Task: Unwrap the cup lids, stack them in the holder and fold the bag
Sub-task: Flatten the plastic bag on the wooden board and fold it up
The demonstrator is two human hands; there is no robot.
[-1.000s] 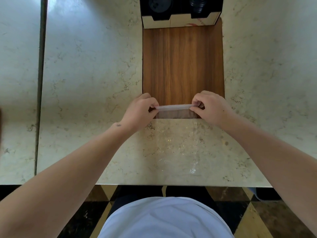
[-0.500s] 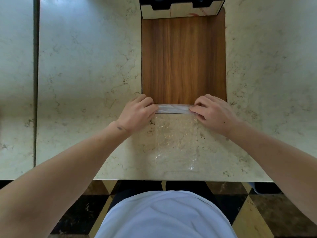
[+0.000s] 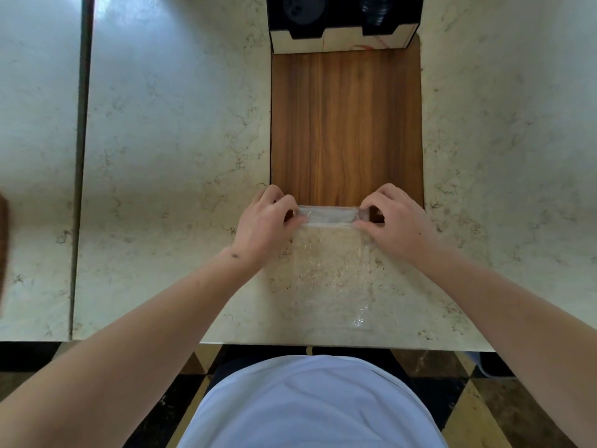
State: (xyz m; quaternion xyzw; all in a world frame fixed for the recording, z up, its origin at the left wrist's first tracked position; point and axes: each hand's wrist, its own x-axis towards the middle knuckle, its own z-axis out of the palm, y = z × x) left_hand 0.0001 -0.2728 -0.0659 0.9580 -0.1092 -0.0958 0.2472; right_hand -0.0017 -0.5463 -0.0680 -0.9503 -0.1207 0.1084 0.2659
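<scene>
Writing: none I can read; red mark on holder (image 3: 342,40).
Count: one bag (image 3: 329,263), two hands.
Hands: my left hand (image 3: 266,221) and right hand (image 3: 395,221) pinch the bag's folded far edge.
Bag: flat between my wrists.

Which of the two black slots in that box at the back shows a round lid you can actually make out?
The left slot of the lid holder: a round black lid with a small raised spot faces up there. The right slot shows only dark stacked edges.

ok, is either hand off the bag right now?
No: the left hand and the right hand each pinch an end of the folded strip at the far edge of the clear bag on the counter.
</scene>
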